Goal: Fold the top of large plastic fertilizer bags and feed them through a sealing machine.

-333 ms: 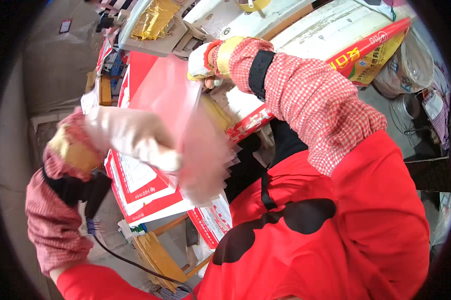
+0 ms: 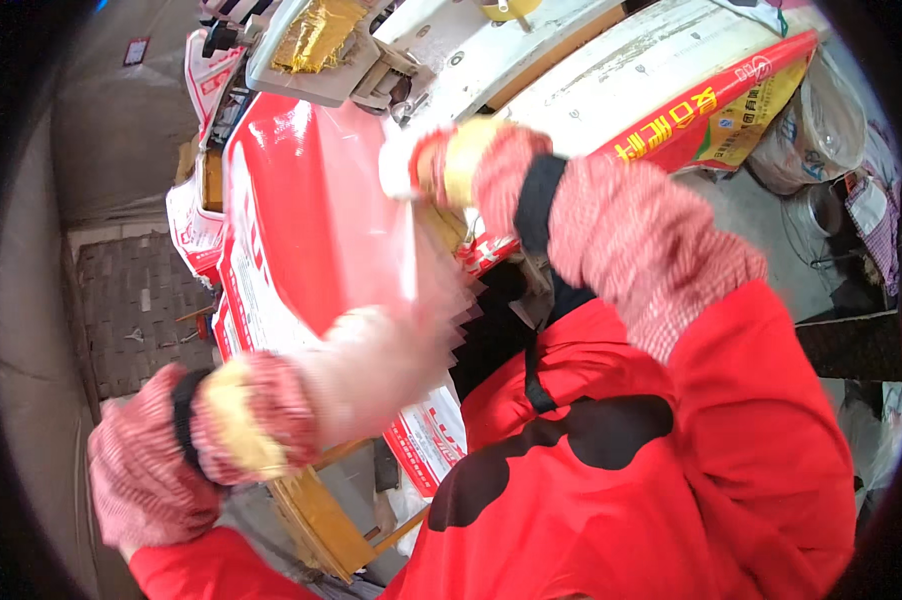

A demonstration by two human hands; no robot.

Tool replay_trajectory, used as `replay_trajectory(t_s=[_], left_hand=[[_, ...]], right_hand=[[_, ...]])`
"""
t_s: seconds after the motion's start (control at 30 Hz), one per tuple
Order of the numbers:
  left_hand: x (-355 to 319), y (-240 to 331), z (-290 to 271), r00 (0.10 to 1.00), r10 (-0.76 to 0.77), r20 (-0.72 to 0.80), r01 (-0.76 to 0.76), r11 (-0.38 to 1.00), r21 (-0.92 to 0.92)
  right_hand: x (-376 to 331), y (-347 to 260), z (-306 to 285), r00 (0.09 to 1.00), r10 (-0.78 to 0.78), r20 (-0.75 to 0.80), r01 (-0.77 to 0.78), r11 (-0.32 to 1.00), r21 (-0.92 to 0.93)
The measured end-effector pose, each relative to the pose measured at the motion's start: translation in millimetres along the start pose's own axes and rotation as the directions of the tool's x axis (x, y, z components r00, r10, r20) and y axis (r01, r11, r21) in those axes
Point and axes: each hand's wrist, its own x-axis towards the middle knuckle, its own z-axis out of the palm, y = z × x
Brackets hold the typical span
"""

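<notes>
A glossy red and white printed plastic bag [image 2: 291,220] stretches beneath both my hands, its near side smeared by motion and showing a pale, zigzag-cut edge. My right hand [image 2: 403,170], in a white glove, grips the bag's upper right edge just below the head of what looks like a sewing machine [image 2: 366,75]. Lower down, my gloved left hand [image 2: 376,340] lies against the near part of the bag; blur hides its fingers. Pink checked sleeve covers with dark bands wrap both my forearms.
Yellow woven cloth [image 2: 313,38] is on the machine head. A worn white work surface [image 2: 581,80] runs to the upper right, edged by a red and yellow printed sack [image 2: 711,110]. Beyond sits a translucent sack [image 2: 811,135]. Wooden framing [image 2: 316,515] and another printed bag [image 2: 431,440] lie below.
My left hand and forearm have swung right and toward me across the bag, uncovering its glossy red face. The right hand has shifted slightly down, staying at the bag's edge.
</notes>
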Motion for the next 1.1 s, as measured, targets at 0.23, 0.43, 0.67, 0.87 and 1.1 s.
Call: replay_trajectory(t_s=[0.23, 0.43, 0.67, 0.87, 1.1], left_hand=[[13, 7, -25, 0.912, 0.373, -0.174, -0.346, 0.924, 0.163], [-26, -26, -58, 0.950, -0.084, 0.301, 0.022, 0.979, 0.204], [24, 5, 11, 1.000, -0.001, -0.014, 0.002, 0.998, 0.069], [9, -32, -57, 0.961, -0.210, 0.183, 0.223, 0.973, -0.056], [-2, -5, -3, 0.993, 0.107, -0.047, -0.097, 0.981, 0.169]], right_hand=[[-78, -95, 30, 0.699, 0.672, -0.247, -0.648, 0.740, 0.180], [-77, -78, 43, 0.613, 0.477, -0.630, -0.404, 0.874, 0.269], [11, -45, 34, 0.521, 0.446, -0.728, -0.819, 0.501, -0.279], [5, -44, 58, 0.495, 0.371, -0.786, -0.814, -0.117, -0.569], [31, -37, 57, 0.505, 0.306, -0.807, -0.360, -0.776, -0.519]])
